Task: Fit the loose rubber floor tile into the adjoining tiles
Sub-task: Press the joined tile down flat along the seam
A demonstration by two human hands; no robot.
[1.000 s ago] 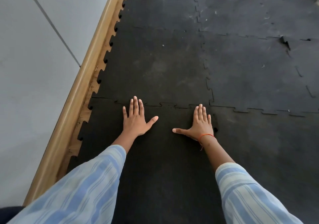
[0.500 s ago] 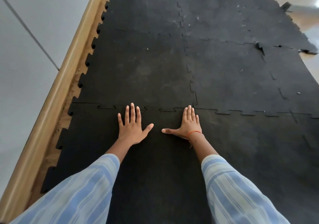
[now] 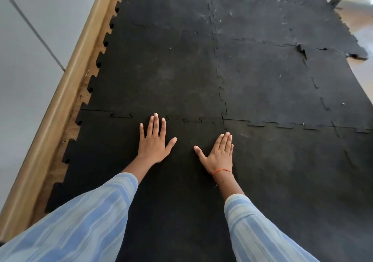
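Observation:
A black rubber floor tile point(image 3: 113, 156) with jigsaw edges lies under both my hands, its far edge meeting the adjoining tile point(image 3: 161, 76) along a toothed seam point(image 3: 191, 120). My left hand point(image 3: 154, 140) rests flat, fingers spread, with its fingertips at that seam. My right hand point(image 3: 219, 153) lies flat a little nearer to me, fingers together, thumb out, an orange thread on the wrist. Neither hand holds anything. Another adjoining tile point(image 3: 282, 160) sits to the right.
A wooden skirting board point(image 3: 60, 108) and grey wall point(image 3: 26, 45) run along the left, with a strip of bare wood floor beside the tile teeth. At the far right a tile corner point(image 3: 357, 55) curls up, and a seam piece point(image 3: 301, 49) sticks up.
The view has shifted so more of the far right mat edge shows. My right hand has drawn back a little from the seam; my left hand stays at it.

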